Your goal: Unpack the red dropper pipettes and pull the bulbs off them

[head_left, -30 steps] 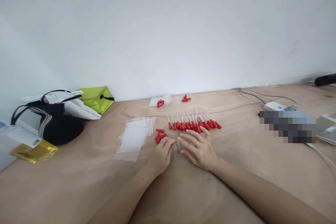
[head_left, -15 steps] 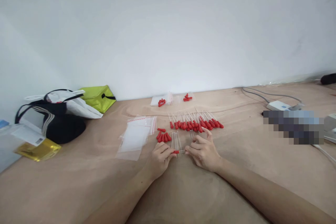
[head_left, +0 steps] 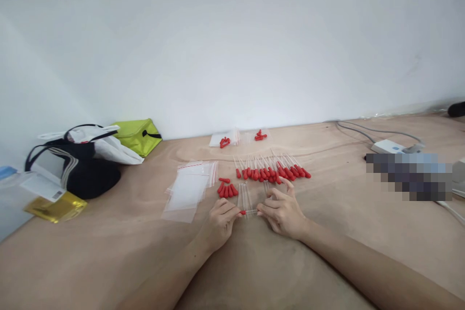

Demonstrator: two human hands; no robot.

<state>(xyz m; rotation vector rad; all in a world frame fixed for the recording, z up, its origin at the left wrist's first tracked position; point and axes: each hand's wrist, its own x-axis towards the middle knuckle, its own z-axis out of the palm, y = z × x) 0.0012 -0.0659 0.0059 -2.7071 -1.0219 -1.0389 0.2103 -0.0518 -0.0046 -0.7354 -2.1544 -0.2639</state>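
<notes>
My left hand (head_left: 219, 220) pinches a red rubber bulb (head_left: 243, 212) between thumb and fingers. A clear glass tube (head_left: 252, 211) runs sideways from the bulb to my right hand (head_left: 282, 210), which grips it near its other end. The tube meets the bulb's mouth; how deep it sits cannot be made out. Just beyond my hands lie several loose clear tubes (head_left: 244, 196). Several loose red bulbs (head_left: 228, 191) rest left of these tubes. Farther back is a row of droppers (head_left: 271, 173), red bulbs toward me and thin tubes pointing away.
Clear zip bags (head_left: 189, 191) lie to the left. By the wall are more bags with red bulbs (head_left: 260, 135). A black bag (head_left: 94, 177), a lime-green bag (head_left: 136, 138) and a gold packet (head_left: 56, 206) stand far left. A white power strip (head_left: 388, 146) with cables sits right.
Less of the red bulb shows past my left fingertips than before. Both hands stay nearly in place, and the view has shifted slightly.
</notes>
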